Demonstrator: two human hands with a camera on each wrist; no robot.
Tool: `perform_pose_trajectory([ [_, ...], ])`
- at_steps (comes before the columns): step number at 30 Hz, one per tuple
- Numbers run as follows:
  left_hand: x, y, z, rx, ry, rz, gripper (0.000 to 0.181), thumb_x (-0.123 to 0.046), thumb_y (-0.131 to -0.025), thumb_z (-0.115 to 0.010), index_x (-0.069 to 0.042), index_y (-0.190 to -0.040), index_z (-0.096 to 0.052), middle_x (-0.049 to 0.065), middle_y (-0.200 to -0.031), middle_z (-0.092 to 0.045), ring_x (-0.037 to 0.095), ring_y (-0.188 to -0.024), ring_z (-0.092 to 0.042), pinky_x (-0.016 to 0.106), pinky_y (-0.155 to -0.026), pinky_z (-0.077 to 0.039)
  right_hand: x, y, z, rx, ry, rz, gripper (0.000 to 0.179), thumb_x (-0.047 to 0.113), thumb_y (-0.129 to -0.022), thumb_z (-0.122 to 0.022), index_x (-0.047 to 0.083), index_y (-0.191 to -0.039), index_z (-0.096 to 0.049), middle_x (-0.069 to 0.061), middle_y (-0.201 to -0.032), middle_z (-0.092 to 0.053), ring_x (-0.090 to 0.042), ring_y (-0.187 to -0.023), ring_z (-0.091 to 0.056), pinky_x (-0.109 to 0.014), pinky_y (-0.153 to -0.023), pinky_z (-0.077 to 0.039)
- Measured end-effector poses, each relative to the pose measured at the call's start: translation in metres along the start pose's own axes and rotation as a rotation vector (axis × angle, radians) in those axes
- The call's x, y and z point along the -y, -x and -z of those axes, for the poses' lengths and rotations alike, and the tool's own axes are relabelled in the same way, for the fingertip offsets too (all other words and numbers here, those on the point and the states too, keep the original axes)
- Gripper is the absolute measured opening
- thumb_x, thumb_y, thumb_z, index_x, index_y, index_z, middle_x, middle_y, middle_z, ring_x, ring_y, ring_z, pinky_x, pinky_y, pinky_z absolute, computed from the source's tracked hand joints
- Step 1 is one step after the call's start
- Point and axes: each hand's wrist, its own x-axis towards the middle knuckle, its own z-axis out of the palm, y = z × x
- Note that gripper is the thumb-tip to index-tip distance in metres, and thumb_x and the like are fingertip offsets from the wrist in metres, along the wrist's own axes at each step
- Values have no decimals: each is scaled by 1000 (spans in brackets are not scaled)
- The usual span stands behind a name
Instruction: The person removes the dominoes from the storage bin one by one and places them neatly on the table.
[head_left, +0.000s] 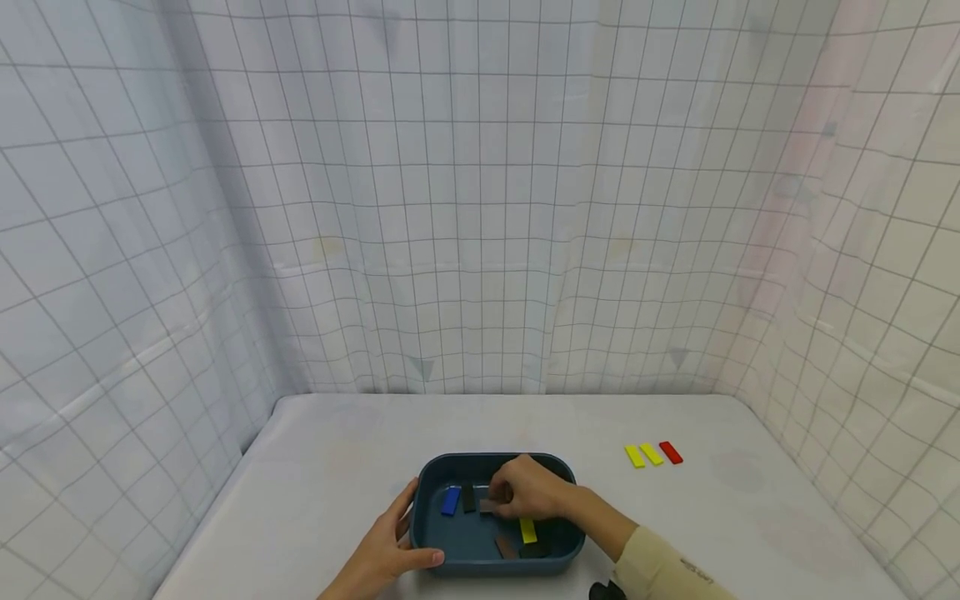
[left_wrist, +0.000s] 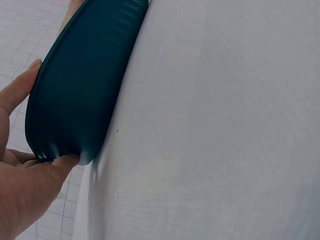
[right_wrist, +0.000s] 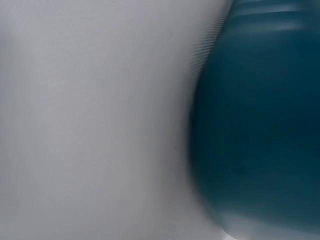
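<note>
A dark teal plastic tub point(head_left: 480, 568) sits on the white-covered table. My left hand point(head_left: 385, 546) holds its left side, thumb at the front rim and fingers along the left wall; the left wrist view shows this hand point(left_wrist: 32, 185) at the tub's wall point(left_wrist: 80, 85). Inside the tub, my right hand point(head_left: 531, 490) has curled fingers and pinches a greyish-brown block point(head_left: 487, 506). Around it in the tub lie a blue block point(head_left: 451, 501), a black block point(head_left: 468, 498), a yellow block point(head_left: 528, 531), a brown block point(head_left: 506, 547) and another dark block point(head_left: 535, 550). The right wrist view shows only the tub's outside point(right_wrist: 260, 125).
On the table to the right of the tub lie two yellow blocks point(head_left: 634, 456) and a red block point(head_left: 671, 452) in a row. A small black object point(head_left: 606, 591) shows at the bottom edge by the right sleeve. Gridded white curtains point(head_left: 487, 208) enclose the table.
</note>
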Motion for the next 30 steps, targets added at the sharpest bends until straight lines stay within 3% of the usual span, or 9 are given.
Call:
perform_pose_trajectory([
  [30, -4, 0, -1, -9, -8, 23, 111, -18, -88, -84, 3, -164, -6, 30, -167, -7, 51, -150, -19, 56, -112, -38, 6, 19, 41, -121, -27, 24, 14, 9, -88, -80, 9, -102, -79, 11, -92, -69, -1, -81, -61, -20, -74, -56],
])
